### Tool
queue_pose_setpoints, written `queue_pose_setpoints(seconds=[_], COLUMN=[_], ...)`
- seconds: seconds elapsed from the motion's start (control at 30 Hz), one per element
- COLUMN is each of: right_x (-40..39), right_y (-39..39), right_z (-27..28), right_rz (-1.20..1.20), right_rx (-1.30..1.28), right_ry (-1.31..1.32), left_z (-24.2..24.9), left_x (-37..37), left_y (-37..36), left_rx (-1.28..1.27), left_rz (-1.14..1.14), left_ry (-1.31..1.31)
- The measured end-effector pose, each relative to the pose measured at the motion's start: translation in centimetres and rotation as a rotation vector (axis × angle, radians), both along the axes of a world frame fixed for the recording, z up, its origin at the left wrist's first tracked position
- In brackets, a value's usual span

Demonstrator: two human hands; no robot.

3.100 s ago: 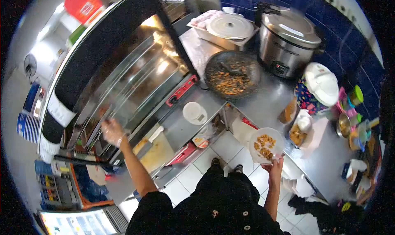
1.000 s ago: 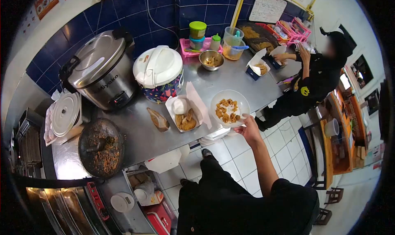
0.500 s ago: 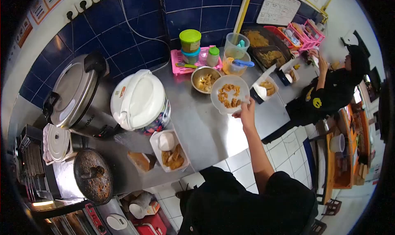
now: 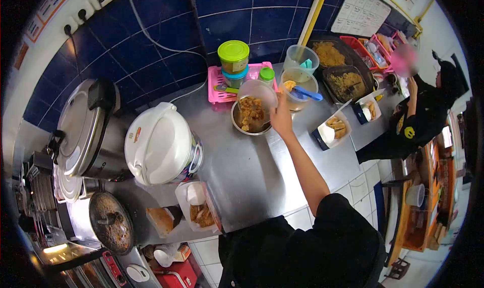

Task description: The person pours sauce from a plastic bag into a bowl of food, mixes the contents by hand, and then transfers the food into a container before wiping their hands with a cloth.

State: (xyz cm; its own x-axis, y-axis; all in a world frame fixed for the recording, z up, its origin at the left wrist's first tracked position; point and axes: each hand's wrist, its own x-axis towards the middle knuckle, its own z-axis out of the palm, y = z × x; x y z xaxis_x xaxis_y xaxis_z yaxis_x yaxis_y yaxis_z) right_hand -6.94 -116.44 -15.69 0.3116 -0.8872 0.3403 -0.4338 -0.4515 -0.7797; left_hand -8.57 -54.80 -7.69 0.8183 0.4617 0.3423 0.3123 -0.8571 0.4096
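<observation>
My right hand (image 4: pixel 281 117) is closed on the rim of a translucent plastic bowl (image 4: pixel 260 93), gripping it from its right side. The bowl is tilted over a steel bowl (image 4: pixel 256 132) on the counter, overlapping most of it in this view. Brown fried bits (image 4: pixel 250 110) lie at the lower side of the plastic bowl, over the steel one. Just right of my hand stands a clear tub (image 4: pixel 297 102) with a blue-handled utensil (image 4: pixel 307 93) in it. My left hand is out of view.
A pink tray (image 4: pixel 216 81) with lidded jars stands behind the bowls. Paper food boxes (image 4: pixel 333 129) sit to the right, and another box (image 4: pixel 199 210) is at the front edge. A white lidded container (image 4: pixel 159 147) and a large cooker (image 4: pixel 85 129) stand left. A co-worker (image 4: pixel 418 106) is at the far right.
My right hand has moved left and back with the plastic bowl, which has gone from beside the steel bowl to tilted over it. The fried bits have slid together. The view has shifted slightly.
</observation>
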Motion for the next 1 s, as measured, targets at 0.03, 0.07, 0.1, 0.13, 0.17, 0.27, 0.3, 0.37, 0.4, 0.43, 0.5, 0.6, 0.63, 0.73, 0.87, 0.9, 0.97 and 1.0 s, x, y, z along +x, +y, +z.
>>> queue_pose_setpoints(seconds=[0.03,0.07,0.1,0.13,0.17,0.27,0.3,0.37,0.4,0.43,0.5,0.6,0.63,0.73,0.87,0.9,0.97,1.0], right_x=[0.0,0.0,-0.1,-0.4,-0.7,-1.7,-2.4,-4.1,-4.9,-5.7,-7.7,-10.7,-11.4,-13.5,-15.1,-15.3,-15.3,-15.4], right_y=[-0.1,-0.2,-0.4,-0.9,-1.5,-2.2,-1.9,-1.6,-1.5,-1.3,-0.3,0.8,1.2,2.2,3.0,3.3,3.4,3.5], right_z=[0.2,0.2,0.0,-0.4,-0.7,0.3,1.2,2.7,3.6,4.7,6.5,8.0,8.5,9.2,9.4,9.4,9.1,9.0], right_rz=[0.027,0.053,0.056,0.052,0.055,0.075,0.064,0.075,0.069,0.067,0.000,-0.043,-0.053,-0.095,-0.130,-0.153,-0.180,-0.175], right_rx=[-0.007,-0.012,-0.016,-0.007,0.118,0.382,0.525,0.561,0.582,0.579,0.615,0.638,0.631,0.665,0.707,0.725,0.746,0.749], right_ry=[0.022,0.045,0.029,0.033,-0.030,-0.229,-0.367,-0.363,-0.359,-0.367,-0.359,-0.412,-0.423,-0.420,-0.453,-0.467,-0.486,-0.491], left_z=[0.2,0.4,0.7,1.0,1.4,4.4,6.4,9.2,10.2,8.0,2.5,-4.9,-5.7,-8.1,-8.8,-8.4,-7.7,-5.6], left_x=[0.3,0.6,0.8,0.7,0.1,7.7,9.0,10.9,11.3,12.6,12.9,13.3,13.3,13.2,13.3,13.3,13.0,12.1], left_y=[-0.5,-0.9,-1.3,-1.6,-2.1,-10.8,-15.8,-26.7,-31.4,-34.9,-41.2,-51.5,-53.7,-57.5,-57.3,-57.3,-57.5,-57.4], left_rx=[0.007,0.016,0.025,0.035,0.043,-0.476,-0.461,-0.155,-0.281,-0.108,-0.089,0.328,0.334,0.642,0.743,0.767,0.798,0.761], left_rz=[-0.005,-0.010,-0.015,-0.015,-0.005,-0.464,-0.772,-1.059,-1.309,-1.522,-1.723,-1.748,-1.761,-1.764,-1.810,-1.789,-1.771,-1.698], left_ry=[0.002,0.004,0.009,0.017,0.027,0.045,0.025,0.207,0.296,0.352,0.174,0.428,0.418,0.438,0.382,0.410,0.437,0.471])
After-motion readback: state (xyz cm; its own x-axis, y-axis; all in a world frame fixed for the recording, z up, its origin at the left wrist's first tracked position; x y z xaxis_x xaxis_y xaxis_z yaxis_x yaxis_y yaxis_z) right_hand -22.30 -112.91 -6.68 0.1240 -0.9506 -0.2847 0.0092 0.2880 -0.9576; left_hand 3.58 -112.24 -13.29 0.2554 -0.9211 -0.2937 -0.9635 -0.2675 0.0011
